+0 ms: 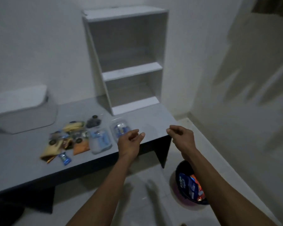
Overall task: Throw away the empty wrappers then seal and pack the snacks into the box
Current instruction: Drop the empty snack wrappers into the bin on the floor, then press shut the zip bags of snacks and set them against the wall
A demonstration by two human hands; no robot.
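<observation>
A heap of snack packets (pixel 67 139) lies on the grey table (pixel 150 126), with an orange pouch (pixel 81 146), a small blue wrapper (pixel 64 158) and two clear plastic containers (pixel 100 141) (pixel 120 128) beside it. A white lidded box (pixel 23 108) stands at the table's back left. On the floor at the right, a dark bin (pixel 183 168) holds blue and orange wrappers (pixel 192 185). My left hand (pixel 131 141) hovers over the table's front edge, fingers loosely curled, holding nothing. My right hand (pixel 181 136) hangs past the table's right corner, also loosely curled and empty.
A white open shelf unit (pixel 131 70) stands at the back of the table against the wall. White walls close in on the left and right. The floor is pale tile (pixel 137 201), and a dark object (pixel 5 214) lies under the table at the lower left.
</observation>
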